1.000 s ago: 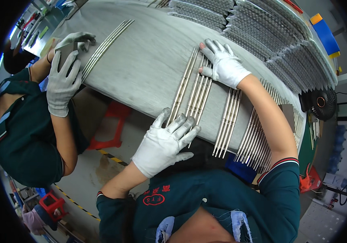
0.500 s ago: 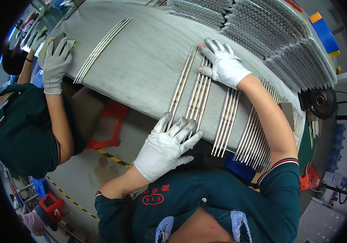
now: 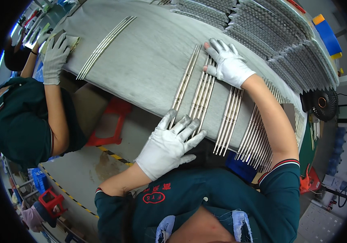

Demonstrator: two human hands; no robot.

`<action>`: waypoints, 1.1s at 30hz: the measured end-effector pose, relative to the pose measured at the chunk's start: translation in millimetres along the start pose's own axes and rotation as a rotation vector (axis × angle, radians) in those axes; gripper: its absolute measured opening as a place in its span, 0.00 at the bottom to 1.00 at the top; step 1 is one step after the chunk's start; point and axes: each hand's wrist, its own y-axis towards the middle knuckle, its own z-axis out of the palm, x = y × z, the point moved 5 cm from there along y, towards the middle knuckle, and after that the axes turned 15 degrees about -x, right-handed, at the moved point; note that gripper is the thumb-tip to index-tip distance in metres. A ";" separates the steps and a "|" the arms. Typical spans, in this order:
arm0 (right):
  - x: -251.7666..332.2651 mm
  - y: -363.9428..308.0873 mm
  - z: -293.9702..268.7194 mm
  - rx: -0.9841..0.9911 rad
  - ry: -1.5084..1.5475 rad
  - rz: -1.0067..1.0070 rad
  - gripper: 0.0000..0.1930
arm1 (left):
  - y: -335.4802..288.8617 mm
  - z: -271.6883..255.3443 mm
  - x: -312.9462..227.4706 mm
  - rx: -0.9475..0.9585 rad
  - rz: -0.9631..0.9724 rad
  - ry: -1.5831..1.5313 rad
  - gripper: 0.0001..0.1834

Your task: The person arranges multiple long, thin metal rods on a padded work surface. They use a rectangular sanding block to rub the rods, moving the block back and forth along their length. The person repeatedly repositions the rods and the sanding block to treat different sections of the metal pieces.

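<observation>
Several slim silvery metal rods lie in rows on the grey cloth-covered table. My left hand, in a white glove with greyed fingertips, is open with fingers spread at the near ends of a narrow rod bundle and a wider rod bundle. At the wider bundle's far end is my right hand, also gloved and open, its thumb and index fingertips bare. Its thumb side touches or hovers just over those rods; I cannot tell which. Right of them lies another rod bundle.
A dense row of rods lies under my right forearm, near a brown block. Clear ridged trays are stacked at the far right, by a black fan. Left, a co-worker's gloved hand is near more rods.
The whole view has shifted slightly. Both my hands keep nearly the same place against the rods. The co-worker's gloved hand has moved a little to the left relative to the table.
</observation>
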 end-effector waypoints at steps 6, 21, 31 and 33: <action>-16.1 -21.1 -11.3 0.066 0.003 0.038 0.42 | 9.4 9.1 -14.5 0.019 0.069 -0.074 0.37; 19.4 19.7 -0.8 -0.044 0.059 -0.037 0.41 | -8.3 -8.7 9.1 0.042 -0.055 0.149 0.38; -12.5 -19.7 -21.8 0.128 0.026 0.039 0.42 | 3.4 -0.1 -13.7 -0.017 0.059 -0.092 0.36; -18.1 -23.6 -27.9 0.079 0.027 0.033 0.42 | 3.6 -4.8 -11.6 -0.052 0.045 -0.115 0.35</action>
